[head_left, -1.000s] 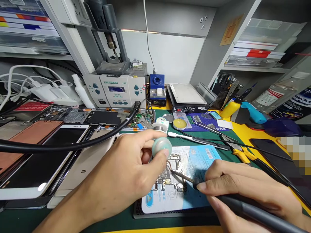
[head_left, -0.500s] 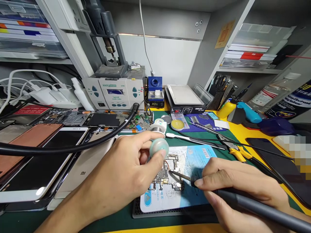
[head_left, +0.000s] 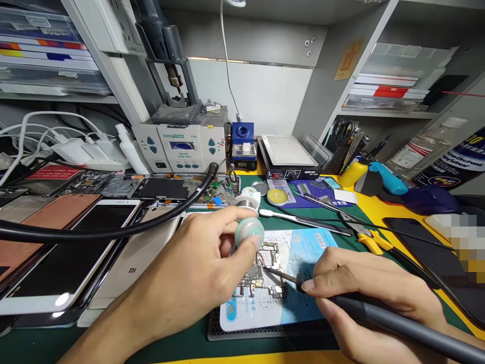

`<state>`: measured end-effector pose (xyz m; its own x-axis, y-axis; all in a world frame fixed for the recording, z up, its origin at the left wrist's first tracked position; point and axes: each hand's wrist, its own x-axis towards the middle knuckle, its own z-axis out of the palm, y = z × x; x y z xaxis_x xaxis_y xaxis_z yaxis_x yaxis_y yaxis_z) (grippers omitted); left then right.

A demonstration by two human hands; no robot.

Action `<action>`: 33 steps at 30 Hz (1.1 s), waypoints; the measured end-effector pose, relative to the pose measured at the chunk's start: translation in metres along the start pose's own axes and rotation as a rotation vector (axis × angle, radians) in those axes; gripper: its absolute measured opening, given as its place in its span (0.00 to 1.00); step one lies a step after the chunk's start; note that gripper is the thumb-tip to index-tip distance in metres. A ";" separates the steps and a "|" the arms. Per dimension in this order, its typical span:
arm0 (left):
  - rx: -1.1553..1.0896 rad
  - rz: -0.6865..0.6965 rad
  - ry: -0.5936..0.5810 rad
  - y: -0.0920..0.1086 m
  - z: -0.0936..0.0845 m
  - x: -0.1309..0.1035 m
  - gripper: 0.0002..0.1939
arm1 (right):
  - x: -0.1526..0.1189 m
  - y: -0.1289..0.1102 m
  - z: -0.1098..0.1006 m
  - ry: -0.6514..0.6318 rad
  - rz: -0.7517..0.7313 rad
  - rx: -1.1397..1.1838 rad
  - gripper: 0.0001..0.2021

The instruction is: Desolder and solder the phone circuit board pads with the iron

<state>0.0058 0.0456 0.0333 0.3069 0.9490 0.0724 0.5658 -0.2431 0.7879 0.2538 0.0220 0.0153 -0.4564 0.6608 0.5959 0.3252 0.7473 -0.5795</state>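
Observation:
My left hand (head_left: pixel 200 258) pinches a small round spool of desoldering braid (head_left: pixel 249 231), pale green and whitish, between thumb and fingers. A short copper-coloured strand runs from the spool down to a phone circuit board (head_left: pixel 276 289). In my right hand (head_left: pixel 367 283) is a soldering iron (head_left: pixel 394 323), gripped like a pen near its front end. Its thin dark tip points left and meets the board by the strand's end; whether it touches the braid is too small to tell. Part of the board is hidden behind my left thumb. Beneath it lies a blue-and-white card (head_left: pixel 303 303).
A hot-air station (head_left: pixel 182 146) stands at the back left, its black hose (head_left: pixel 151 226) crossing over several phones. Behind my hands are a solder spool (head_left: pixel 246 203), a flux tin (head_left: pixel 277 196) and a white-tipped brush (head_left: pixel 280 216). Yellow-handled pliers (head_left: pixel 369 242) lie right.
The view has shifted slightly. Both hands keep nearly the same pose, with the iron's tip still at the same part of the board and the spool still held.

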 end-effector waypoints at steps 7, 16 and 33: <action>-0.016 -0.005 0.025 0.004 0.000 -0.001 0.11 | 0.005 0.001 0.000 -0.027 -0.031 -0.008 0.16; 0.041 -0.034 -0.020 0.008 -0.003 0.002 0.13 | -0.003 0.003 0.002 0.057 -0.016 -0.018 0.15; -0.004 -0.010 -0.025 -0.010 0.003 0.001 0.09 | -0.002 0.003 -0.001 -0.016 -0.014 -0.023 0.16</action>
<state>0.0026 0.0488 0.0241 0.3205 0.9460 0.0492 0.5657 -0.2328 0.7910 0.2564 0.0228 0.0125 -0.4737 0.6493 0.5950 0.3379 0.7579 -0.5580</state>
